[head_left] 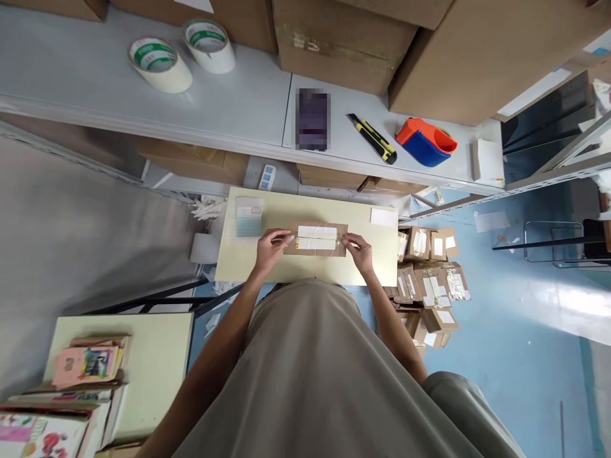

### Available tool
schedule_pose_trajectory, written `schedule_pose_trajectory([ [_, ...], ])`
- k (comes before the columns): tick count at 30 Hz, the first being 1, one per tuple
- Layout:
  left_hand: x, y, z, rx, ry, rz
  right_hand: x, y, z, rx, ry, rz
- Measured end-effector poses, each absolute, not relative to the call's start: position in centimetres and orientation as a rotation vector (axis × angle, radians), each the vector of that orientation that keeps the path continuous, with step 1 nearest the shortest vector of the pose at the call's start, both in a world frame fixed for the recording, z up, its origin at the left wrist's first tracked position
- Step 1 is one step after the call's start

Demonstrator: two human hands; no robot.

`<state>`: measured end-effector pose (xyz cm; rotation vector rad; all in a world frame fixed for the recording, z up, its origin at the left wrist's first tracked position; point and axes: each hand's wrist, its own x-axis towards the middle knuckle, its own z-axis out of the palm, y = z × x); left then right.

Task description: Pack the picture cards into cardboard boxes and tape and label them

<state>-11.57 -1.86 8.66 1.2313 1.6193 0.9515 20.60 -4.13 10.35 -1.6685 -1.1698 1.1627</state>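
A small flat cardboard parcel with a white label lies on the cream table in front of me. Across it, from one hand to the other, runs a thin shiny strip of clear tape. My left hand pinches the strip's left end, thumb and fingers together at the parcel's left edge. At the right edge my right hand is likewise pinched on the other end. Whether the fingertips also touch the cardboard, I cannot tell.
On the table lie a plastic sleeve and a white slip. The shelf ahead bears tape rolls, a utility knife and a tape dispenser. Boxes pile up at right; books at left.
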Motion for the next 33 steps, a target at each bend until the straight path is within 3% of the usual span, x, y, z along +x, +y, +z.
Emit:
schedule_pose_trajectory([
  [8, -10.5, 1.0, 14.5, 1.667, 1.684, 1.108, 22.8, -3.0, 13.3, -1.543, -1.36, 1.033],
  [16, -0.8, 7.2, 23.7, 1.851, 1.402, 1.283, 28.9, 5.0, 22.0, -1.494, -1.656, 0.423],
  [22, 7.2, 10.4, 27.4, 1.885, 1.152, 1.411, 34.0, 12.7, 27.5, -1.663, -1.853, 0.052],
  [33, 11.1, 8.0, 29.2, 1.808, 1.13, 1.503, 35.8, 19.2, 27.1, -1.969, -2.037, -0.088],
])
